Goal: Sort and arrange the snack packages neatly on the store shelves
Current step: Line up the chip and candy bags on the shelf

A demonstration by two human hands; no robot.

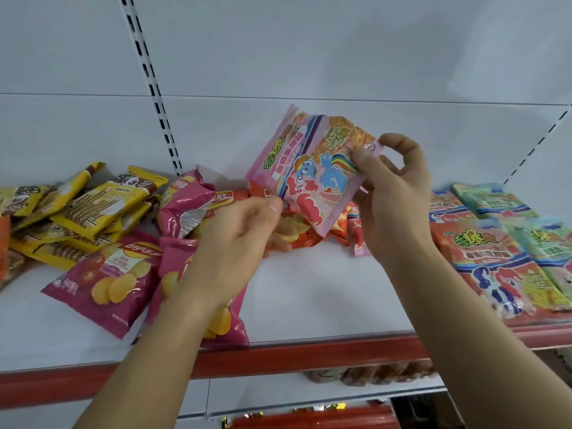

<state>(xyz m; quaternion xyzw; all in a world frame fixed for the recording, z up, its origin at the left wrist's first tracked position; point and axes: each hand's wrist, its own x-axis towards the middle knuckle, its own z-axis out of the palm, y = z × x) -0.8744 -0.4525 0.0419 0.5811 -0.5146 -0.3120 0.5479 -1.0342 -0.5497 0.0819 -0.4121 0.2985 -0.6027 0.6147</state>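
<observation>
Pink pony packet [312, 171]: I hold it lifted clear above the white shelf [325, 292], tilted, printed face toward me — it serves as the landmark for everything below.
Right hand [390, 193]: my thumb and fingers pinch the packet's right edge, thumb on the printed face.
Left hand [235, 239]: just below and left of the packet, fingers curled, thumb tip at the packet's lower left edge; I cannot tell whether it grips the packet.
Orange packets [297, 230]: lying on the shelf directly beneath the packet, partly hidden by my left hand.
Pink chip bags [108, 274]: left of the packet — flat on the shelf, one upright behind them.
Yellow packets [86, 209]: farther left of the packet, piled loosely, overlapping.
Red pony packets [492, 261]: right of the packet, laid flat.
Green packets [495, 199]: right of the packet, beside and behind the red ones.
Red shelf edge [309, 354]: below the packet, along the shelf front.
</observation>
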